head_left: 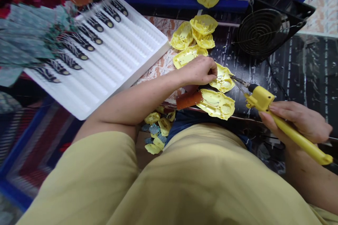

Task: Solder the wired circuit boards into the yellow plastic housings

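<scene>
My right hand (301,121) is wrapped round the handle of a yellow soldering iron (287,130) with a feed tube beside its tip. The tip points left and reaches the right edge of a yellow plastic shell (223,79) with thin wires inside. Over that shell's left end, my left hand (202,70) is closed, thumb and forefinger pinched together; what they pinch is hidden. Just below lies a second yellow shell (218,104) with thin wires. An orange-brown board (188,100) touches its left end.
More yellow shells (190,56) lie beyond my left hand. A black fan (264,31) stands at the back right. On the left, a white foam tray (113,66) holds wired black parts. A blue-edged crate (224,2) with shells is behind; loose shells (165,126) lie below the table.
</scene>
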The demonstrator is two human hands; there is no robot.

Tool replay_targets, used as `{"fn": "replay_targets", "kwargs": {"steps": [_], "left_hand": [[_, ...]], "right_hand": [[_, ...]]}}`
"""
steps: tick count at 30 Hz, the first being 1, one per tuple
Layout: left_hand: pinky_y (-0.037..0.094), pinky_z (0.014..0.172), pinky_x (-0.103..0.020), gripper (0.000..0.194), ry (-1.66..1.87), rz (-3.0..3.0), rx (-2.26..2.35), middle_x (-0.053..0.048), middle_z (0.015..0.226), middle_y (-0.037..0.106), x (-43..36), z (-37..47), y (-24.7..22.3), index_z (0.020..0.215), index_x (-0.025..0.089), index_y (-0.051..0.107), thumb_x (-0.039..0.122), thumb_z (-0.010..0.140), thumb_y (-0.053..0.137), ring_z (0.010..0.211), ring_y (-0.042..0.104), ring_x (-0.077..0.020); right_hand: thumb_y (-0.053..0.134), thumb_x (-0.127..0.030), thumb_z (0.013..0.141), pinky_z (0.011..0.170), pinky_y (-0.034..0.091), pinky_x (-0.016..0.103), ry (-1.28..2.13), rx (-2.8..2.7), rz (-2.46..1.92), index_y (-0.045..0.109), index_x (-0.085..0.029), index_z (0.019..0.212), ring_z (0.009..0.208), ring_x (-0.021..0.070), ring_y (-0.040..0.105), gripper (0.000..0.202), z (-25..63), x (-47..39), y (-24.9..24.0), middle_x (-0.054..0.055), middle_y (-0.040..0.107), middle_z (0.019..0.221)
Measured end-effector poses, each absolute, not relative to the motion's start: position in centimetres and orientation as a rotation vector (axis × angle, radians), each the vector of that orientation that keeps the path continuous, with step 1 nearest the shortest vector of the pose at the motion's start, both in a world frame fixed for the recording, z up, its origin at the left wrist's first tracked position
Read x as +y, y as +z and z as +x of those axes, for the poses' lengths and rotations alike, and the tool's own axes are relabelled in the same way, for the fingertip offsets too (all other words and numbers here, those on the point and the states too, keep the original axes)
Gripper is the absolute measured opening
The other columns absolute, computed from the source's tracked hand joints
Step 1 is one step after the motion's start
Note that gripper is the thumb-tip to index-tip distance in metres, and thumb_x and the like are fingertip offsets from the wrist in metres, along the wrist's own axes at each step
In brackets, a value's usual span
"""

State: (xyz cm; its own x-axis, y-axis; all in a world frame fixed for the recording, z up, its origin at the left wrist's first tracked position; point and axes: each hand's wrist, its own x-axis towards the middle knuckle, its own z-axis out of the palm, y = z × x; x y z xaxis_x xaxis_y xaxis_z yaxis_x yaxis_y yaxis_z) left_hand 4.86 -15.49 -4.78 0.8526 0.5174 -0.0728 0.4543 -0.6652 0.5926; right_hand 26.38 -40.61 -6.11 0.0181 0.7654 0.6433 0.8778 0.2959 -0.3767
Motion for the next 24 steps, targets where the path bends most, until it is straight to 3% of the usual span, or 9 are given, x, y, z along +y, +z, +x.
{"fn": "replay_targets", "kwargs": {"steps": [3, 6, 8, 11, 15, 18, 20, 24], "left_hand": [[0.053, 0.105, -0.042, 0.009, 0.112, 2.439, 0.688, -0.004, 0.088, 0.073, -15.4, 4.8, -4.8, 0.078, 0.018, 0.078, 0.013, 0.079, 0.071, 0.098, 0.071, -0.0245], [0.054, 0.104, -0.041, 0.010, 0.117, 2.487, 0.636, -0.004, 0.088, 0.074, -15.3, 4.9, -5.1, 0.081, 0.019, 0.078, 0.016, 0.081, 0.068, 0.096, 0.071, -0.0231], [0.055, 0.103, -0.040, 0.012, 0.116, 2.525, 0.604, -0.005, 0.091, 0.075, -15.3, 4.8, -5.3, 0.084, 0.019, 0.079, 0.017, 0.083, 0.067, 0.098, 0.072, -0.0231], [0.053, 0.111, -0.045, 0.023, 0.170, 2.636, 0.568, -0.011, 0.117, 0.079, -15.6, 3.7, -5.3, 0.108, 0.019, 0.081, 0.025, 0.094, 0.063, 0.115, 0.072, -0.0282], [0.036, 0.132, -0.060, 0.063, 0.140, 2.822, 0.469, -0.019, 0.169, 0.055, -17.0, -0.1, -4.7, 0.153, 0.021, 0.063, 0.054, 0.100, 0.069, 0.158, 0.048, -0.0409], [0.029, 0.136, -0.066, 0.087, -0.136, 2.893, 0.406, -0.023, 0.180, 0.039, -19.1, -3.0, -4.8, 0.166, 0.021, 0.051, 0.067, 0.096, 0.073, 0.168, 0.035, -0.0458], [0.031, 0.136, -0.068, 0.088, -0.194, 2.933, 0.412, -0.027, 0.179, 0.039, -20.7, -4.2, -5.2, 0.168, 0.015, 0.049, 0.062, 0.098, 0.073, 0.167, 0.038, -0.0465], [0.049, 0.127, -0.057, 0.055, 0.021, 2.993, 0.423, -0.027, 0.164, 0.059, -22.7, -5.9, -6.0, 0.157, 0.010, 0.060, 0.027, 0.106, 0.057, 0.155, 0.059, -0.0378]], "right_hand": [[0.094, -0.021, 0.085, 0.059, 0.064, 0.019, -0.347, -1.829, -1.236, 0.071, -0.023, 0.091, 0.065, 0.0155, 0.078, 0.024, 26.2, -40.1, -6.0, -0.003, 0.081, 0.079], [0.088, -0.029, 0.092, 0.058, 0.065, 0.021, -0.406, -1.779, -1.315, 0.075, -0.024, 0.100, 0.064, 0.0170, 0.078, 0.016, 26.0, -39.7, -6.3, -0.001, 0.082, 0.084], [0.085, -0.032, 0.095, 0.060, 0.066, 0.023, -0.487, -1.731, -1.364, 0.077, -0.024, 0.115, 0.065, 0.0189, 0.080, 0.023, 25.9, -39.7, -6.8, 0.001, 0.084, 0.089], [0.086, -0.031, 0.092, 0.067, 0.069, 0.025, -0.570, -1.644, -1.376, 0.076, -0.024, 0.128, 0.073, 0.0220, 0.082, 0.038, 26.0, -39.9, -7.8, 0.003, 0.085, 0.095], [0.086, -0.030, 0.091, 0.064, 0.067, 0.025, -0.575, -1.599, -1.386, 0.078, -0.025, 0.126, 0.069, 0.0209, 0.081, 0.036, 26.6, -40.3, -8.6, 0.001, 0.085, 0.094], [0.088, -0.033, 0.089, 0.057, 0.063, 0.024, -0.586, -1.530, -1.409, 0.081, -0.026, 0.120, 0.064, 0.0202, 0.079, 0.033, 27.2, -40.9, -9.0, 0.001, 0.085, 0.091], [0.090, -0.035, 0.087, 0.056, 0.061, 0.025, -0.607, -1.467, -1.414, 0.083, -0.026, 0.115, 0.063, 0.0204, 0.078, 0.030, 27.5, -41.2, -9.2, 0.001, 0.084, 0.089], [0.090, -0.036, 0.086, 0.059, 0.062, 0.024, -0.626, -1.453, -1.379, 0.085, -0.024, 0.109, 0.061, 0.0193, 0.077, 0.026, 27.3, -41.2, -9.2, 0.001, 0.083, 0.084]]}}
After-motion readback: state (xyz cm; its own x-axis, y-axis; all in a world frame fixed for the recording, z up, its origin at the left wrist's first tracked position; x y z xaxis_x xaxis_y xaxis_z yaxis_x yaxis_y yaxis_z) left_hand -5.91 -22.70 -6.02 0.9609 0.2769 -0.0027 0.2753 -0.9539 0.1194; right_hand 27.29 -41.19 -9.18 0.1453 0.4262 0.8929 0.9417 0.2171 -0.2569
